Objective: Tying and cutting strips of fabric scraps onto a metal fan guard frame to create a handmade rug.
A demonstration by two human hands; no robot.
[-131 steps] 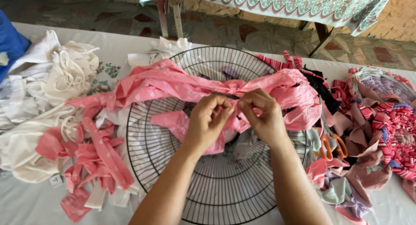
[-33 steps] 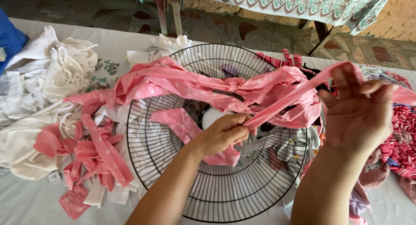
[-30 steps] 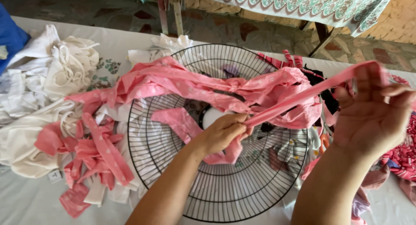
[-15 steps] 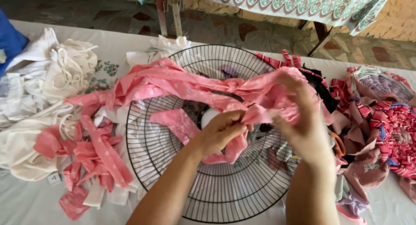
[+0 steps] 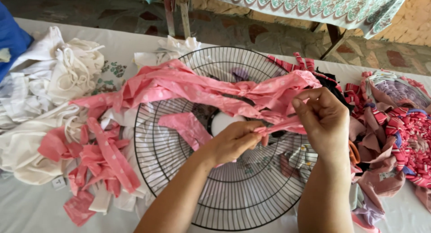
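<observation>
1. Leftmost, well away from either grip, a heap of white cloth (image 5: pixel 45 98) lies on the tabletop (image 5: pixel 27 210), with loose pink scraps (image 5: pixel 96 159) nearer the hands.
2. Next, the left hand (image 5: pixel 231 141) sits over the middle of the wire fan guard (image 5: pixel 224 192), its grip pinched together on the pink fabric strip (image 5: pixel 280 125), just below the guard's white hub (image 5: pixel 224 120).
3. Above both grips, a band of tied pink strips (image 5: pixel 202 89) stretches across the guard.
4. Just to the right, the right hand (image 5: pixel 325 120) clamps its fingertips on the same strip, which runs short and taut between the two hands.
5. By my judgement a knot is being drawn up on the wires; the next move calls for a firm, even pull from both grips.
6. Beyond the right grip, a pile of red and mauve strips (image 5: pixel 399 134) lies close by.
</observation>
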